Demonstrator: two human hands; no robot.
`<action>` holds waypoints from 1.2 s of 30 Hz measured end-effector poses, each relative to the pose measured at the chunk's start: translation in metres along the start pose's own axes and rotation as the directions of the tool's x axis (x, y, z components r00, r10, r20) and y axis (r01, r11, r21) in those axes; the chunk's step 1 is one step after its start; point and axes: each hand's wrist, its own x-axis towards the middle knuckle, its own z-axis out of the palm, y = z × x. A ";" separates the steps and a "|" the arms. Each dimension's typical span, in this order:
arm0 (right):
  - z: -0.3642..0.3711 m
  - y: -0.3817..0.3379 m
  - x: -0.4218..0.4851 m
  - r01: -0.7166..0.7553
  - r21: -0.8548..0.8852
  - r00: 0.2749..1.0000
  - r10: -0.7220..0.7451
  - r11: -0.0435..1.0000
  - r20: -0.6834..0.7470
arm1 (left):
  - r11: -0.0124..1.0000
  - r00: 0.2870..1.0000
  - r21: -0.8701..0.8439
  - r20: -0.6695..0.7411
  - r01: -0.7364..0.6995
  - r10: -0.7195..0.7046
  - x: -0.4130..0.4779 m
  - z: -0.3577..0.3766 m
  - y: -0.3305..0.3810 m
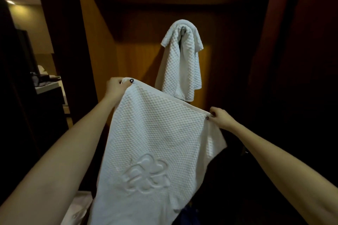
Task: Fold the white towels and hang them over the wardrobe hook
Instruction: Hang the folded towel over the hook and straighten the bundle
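A white waffle towel (155, 142) is being held up, spread out, between the two hands. Its upper left corner is being pinched by the left hand (117, 86), the fingers being curled round the edge and the dark-painted thumbnail lying on the cloth. The upper right corner is being gripped in the same way by the right hand (220, 117), which is being held lower than the left one, so the top edge of the towel is sloping down from left to right. Below the hands the cloth is hanging toward the bottom of the view, and an embossed emblem (146, 175) is being shown on it, under and between both hands. Beyond the hands and above them, a second white towel (180, 64) is being carried by the hook (182, 29): it is draped over it, both ends hanging down, and its lower end is appearing just above the top edge of the held towel. Behind both towels a wooden wardrobe panel (131, 56) is being seen.
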 end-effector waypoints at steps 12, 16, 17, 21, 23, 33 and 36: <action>0.010 -0.134 0.027 -0.110 0.793 0.994 0.087 0.599 0.072 | 0.990 0.861 0.021 0.497 -0.138 0.109 -0.038 0.019 0.001; 0.012 -0.134 0.036 -0.077 0.825 0.986 0.167 0.559 -0.021 | 0.992 0.832 -0.013 0.543 -0.127 0.113 -0.047 0.034 0.015; 0.012 -0.132 0.037 -0.069 0.823 0.982 0.182 0.564 -0.042 | 0.990 0.832 -0.007 0.541 -0.141 0.122 -0.048 0.040 0.018; 0.009 -0.121 0.038 -0.070 0.804 0.967 0.237 0.590 -0.090 | 0.968 0.855 0.070 0.487 -0.241 0.177 -0.054 0.067 0.018; 0.007 -0.113 0.036 -0.077 0.808 0.965 0.248 0.584 -0.087 | 0.959 0.867 0.041 0.440 -0.280 0.235 -0.056 0.076 0.018; -0.007 -0.062 0.018 0.052 0.473 0.999 -0.050 0.879 -0.017 | 0.941 0.920 -0.324 0.334 -0.093 0.206 -0.055 0.092 0.028; -0.016 -0.050 0.013 0.167 0.143 0.981 -0.178 0.976 0.070 | 0.934 0.921 -0.352 0.339 -0.064 0.191 -0.050 0.088 0.029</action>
